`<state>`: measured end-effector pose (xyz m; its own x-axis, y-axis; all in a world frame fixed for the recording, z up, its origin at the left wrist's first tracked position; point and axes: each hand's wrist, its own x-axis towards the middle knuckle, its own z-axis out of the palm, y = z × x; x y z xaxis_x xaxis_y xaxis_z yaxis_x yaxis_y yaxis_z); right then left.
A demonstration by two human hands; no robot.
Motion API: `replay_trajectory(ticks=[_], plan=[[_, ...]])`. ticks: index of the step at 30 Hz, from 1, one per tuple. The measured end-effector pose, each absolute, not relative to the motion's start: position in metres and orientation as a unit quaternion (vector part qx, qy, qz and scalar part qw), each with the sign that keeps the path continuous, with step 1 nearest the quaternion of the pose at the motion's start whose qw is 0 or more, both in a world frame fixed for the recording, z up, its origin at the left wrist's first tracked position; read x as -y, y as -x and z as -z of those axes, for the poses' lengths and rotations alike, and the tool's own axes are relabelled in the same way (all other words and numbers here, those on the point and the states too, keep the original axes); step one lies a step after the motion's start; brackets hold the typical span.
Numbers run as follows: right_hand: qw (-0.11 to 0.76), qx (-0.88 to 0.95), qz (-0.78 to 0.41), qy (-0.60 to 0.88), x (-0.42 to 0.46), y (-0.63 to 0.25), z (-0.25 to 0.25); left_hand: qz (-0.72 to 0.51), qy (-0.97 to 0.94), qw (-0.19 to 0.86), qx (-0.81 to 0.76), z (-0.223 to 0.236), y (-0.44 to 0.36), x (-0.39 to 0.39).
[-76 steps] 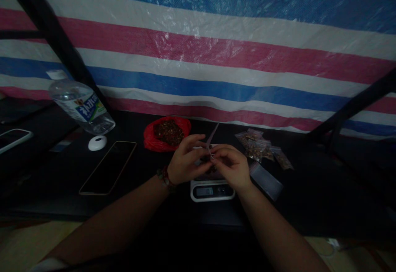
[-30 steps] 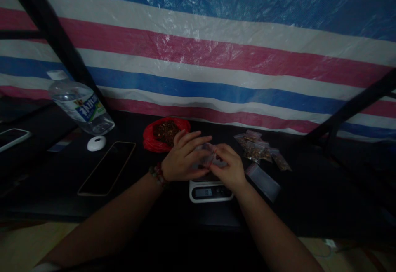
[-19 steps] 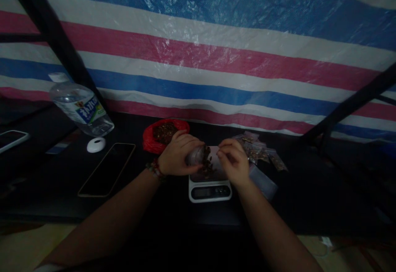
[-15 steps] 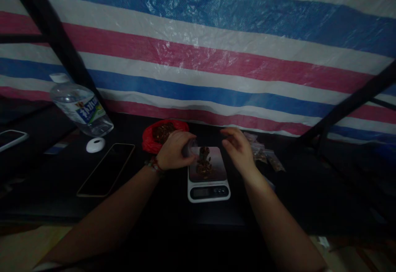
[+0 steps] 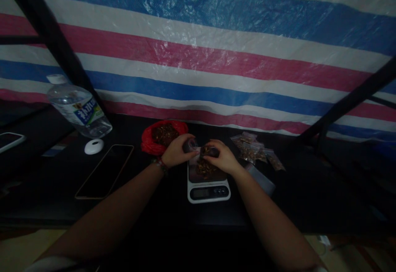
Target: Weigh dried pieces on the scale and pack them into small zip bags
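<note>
A white kitchen scale (image 5: 208, 201) stands before me, with a small heap of dark brown dried pieces (image 5: 204, 169) on its platform. At the scale's back left corner, my left hand (image 5: 178, 150) is curled around a small clear plastic bag (image 5: 192, 143), its mouth facing the scale. My right hand (image 5: 223, 156) is over the platform, thumb and fingers closed around some of the brown pieces. Just behind my left hand sits a red plastic bag (image 5: 148, 142), rolled open and filled with similar pieces.
Several small filled zip bags (image 5: 252, 150) lie to the right, with an unfilled clear bag (image 5: 260, 179) beside my right forearm. On the left are a phone (image 5: 105, 173), a white rounded case (image 5: 94, 146), a water bottle (image 5: 81, 107) and another device (image 5: 10, 141). Striped sheeting (image 5: 216, 74) hangs behind.
My right hand has moved left and down from beside the scale onto the brown pieces, its fingers closing. My left hand stays near the same place with the clear bag.
</note>
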<state>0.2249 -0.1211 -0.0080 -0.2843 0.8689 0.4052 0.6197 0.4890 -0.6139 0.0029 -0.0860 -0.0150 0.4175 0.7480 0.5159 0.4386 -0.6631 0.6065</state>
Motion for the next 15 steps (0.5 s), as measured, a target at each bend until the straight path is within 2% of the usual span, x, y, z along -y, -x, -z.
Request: replay_trajectory(ticks=[6,13,15], plan=[[0.461,0.74,-0.2,0.446,0.126,-0.225,0.003,-0.38,-0.834,0.203,-0.344,0.013,-0.007,0.093],[0.488,0.709,-0.266,0.433,0.132,-0.219,0.007,-0.396,-0.829,0.215,-0.331,0.009,-0.02,0.105],[0.484,0.726,-0.247,0.421,0.134,-0.218,0.004,-0.401,-0.825,0.225,-0.33,0.008,-0.021,0.106]])
